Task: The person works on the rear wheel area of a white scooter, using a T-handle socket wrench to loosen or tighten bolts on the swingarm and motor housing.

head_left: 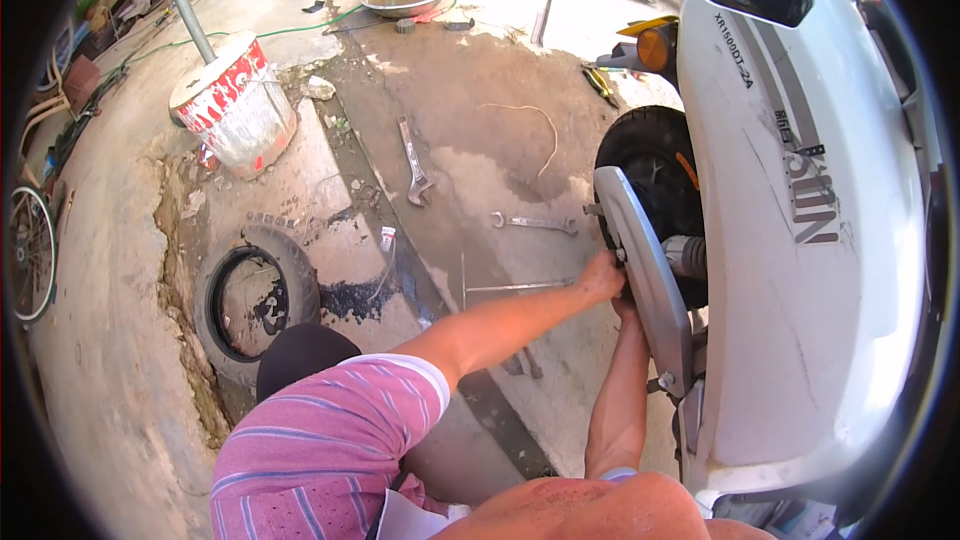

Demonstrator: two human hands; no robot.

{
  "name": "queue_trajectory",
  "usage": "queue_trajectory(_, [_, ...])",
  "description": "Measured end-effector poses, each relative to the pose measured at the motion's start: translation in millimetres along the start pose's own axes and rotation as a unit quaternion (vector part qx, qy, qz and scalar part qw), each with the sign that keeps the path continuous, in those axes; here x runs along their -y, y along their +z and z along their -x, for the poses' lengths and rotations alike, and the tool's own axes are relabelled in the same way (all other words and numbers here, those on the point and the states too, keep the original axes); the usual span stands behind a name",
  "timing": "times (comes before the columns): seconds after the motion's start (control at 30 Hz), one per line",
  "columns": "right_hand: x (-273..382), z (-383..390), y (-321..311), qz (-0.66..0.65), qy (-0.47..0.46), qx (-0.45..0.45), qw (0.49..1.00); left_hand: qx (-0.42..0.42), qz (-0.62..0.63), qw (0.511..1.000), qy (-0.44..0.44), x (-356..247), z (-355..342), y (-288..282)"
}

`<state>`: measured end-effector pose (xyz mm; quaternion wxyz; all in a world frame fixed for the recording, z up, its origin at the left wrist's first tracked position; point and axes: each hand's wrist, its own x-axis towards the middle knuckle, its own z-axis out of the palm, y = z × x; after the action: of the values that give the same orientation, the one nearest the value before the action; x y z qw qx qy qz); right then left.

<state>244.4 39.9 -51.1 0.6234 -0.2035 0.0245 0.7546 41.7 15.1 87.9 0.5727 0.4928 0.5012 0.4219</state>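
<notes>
Beside the black scooter wheel [640, 155], the left hand [603, 278] and right hand [625, 308] are reaching in close together at the grey elongated cover [648, 285], their fingers partly hidden. Left of the wheel, an open-end wrench [535, 223] is lying near; an adjustable wrench [412, 162] and a loose tire [303, 280] are lying farther left. Yellow-and-black pliers [600, 86] are resting just beyond the wheel, and a metal basin [378, 4] is sitting well beyond, leftward.

Shows two hands [602, 277] [626, 308] and one near scooter [800, 210].
Counts two clearly visible wrenches [413, 165] [535, 223], one pair of pliers [600, 86], one T-shaped bar [520, 287], one loose tyre [302, 285], one metal basin [405, 11], one red-and-white bucket [238, 110]; adds at least one spoked wheel [24, 255].
</notes>
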Motion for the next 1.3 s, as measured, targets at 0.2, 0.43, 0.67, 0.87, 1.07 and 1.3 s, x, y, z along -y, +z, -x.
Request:
queue_trajectory(0.2, [-33.7, -6.4, -2.3, 0.139, -0.076, 0.022, 0.987, -0.019, -0.034, 0.999, 0.002, 7.3, 1.6, -13.7])
queue_trajectory(0.43, [44.0, -41.0, -66.2, 0.020, 0.010, 0.134, 0.991, -0.020, -0.055, 0.998, 0.001, -7.8, -1.3, 14.7])
queue_trajectory(0.67, [21.2, -14.9, -32.4, 0.136, 0.002, 0.202, 0.970, -0.057, -0.095, 0.994, 0.023, -1.2, 0.6, 12.6])
queue_trajectory(0.87, [-16.1, 13.3, 16.8, 0.218, -0.057, 0.082, 0.971, -0.025, -0.090, 0.996, -0.017, -2.2, -1.1, -3.5])
queue_trajectory(1.07, [-20.5, 15.4, 33.8, 0.118, -0.036, 0.031, 0.992, -0.032, -0.076, 0.996, 0.027, 10.7, -3.6, -1.8])
queue_trajectory(1.3, [-16.4, 1.9, 7.5, 0.194, -0.017, 0.107, 0.975, -0.071, -0.127, 0.989, 0.023, 15.0, -1.9, -4.0])
